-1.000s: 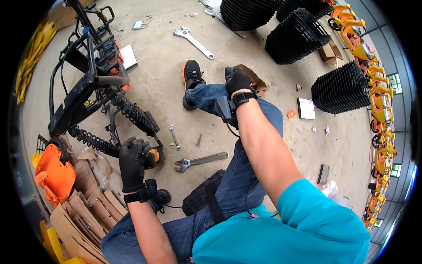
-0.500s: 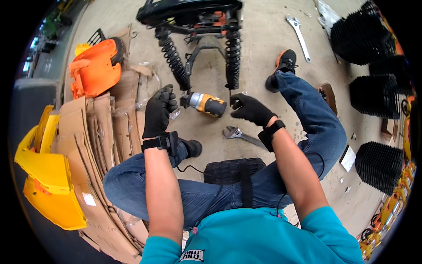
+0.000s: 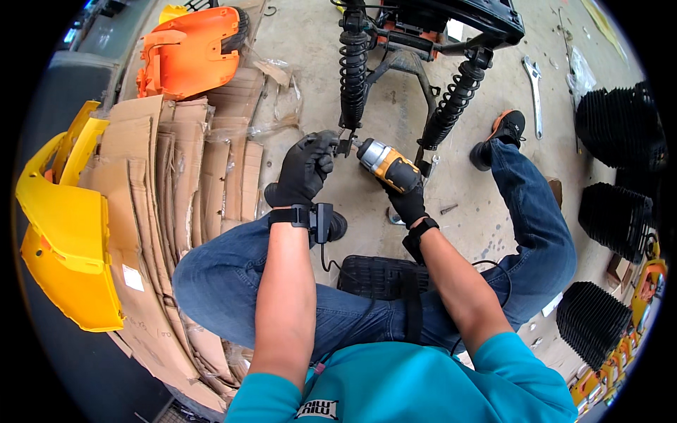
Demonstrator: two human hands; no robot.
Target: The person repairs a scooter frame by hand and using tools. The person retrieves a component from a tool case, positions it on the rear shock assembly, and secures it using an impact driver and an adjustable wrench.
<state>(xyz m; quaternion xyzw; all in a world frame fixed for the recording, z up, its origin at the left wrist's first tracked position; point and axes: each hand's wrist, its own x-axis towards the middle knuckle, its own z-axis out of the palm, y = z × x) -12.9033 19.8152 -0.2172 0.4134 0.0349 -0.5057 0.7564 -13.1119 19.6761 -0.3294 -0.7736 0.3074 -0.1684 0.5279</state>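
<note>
My right hand (image 3: 407,204), in a black glove, grips a yellow-and-black cordless impact wrench (image 3: 395,169) with a silver nose. The nose points up and left toward the lower end of the left coil-spring shock absorber (image 3: 352,67). Beside that end is my gloved left hand (image 3: 305,168), fingers curled together at the small dark bracket (image 3: 344,146); what they pinch is too small to make out. A second shock absorber (image 3: 455,102) slants down at the right of the black frame (image 3: 486,17). An adjustable wrench (image 3: 395,217) lies mostly hidden behind my right hand.
Stacked flat cardboard (image 3: 151,183) lies at left, with yellow plastic panels (image 3: 67,225) and an orange panel (image 3: 190,53) around it. Another adjustable wrench (image 3: 534,99) rests on the floor at far right. Black ribbed stacks (image 3: 613,127) stand along the right side.
My right hand has taken hold of the impact wrench and raised it toward the left shock absorber. My left hand has come to that shock's lower end. The view has shifted.
</note>
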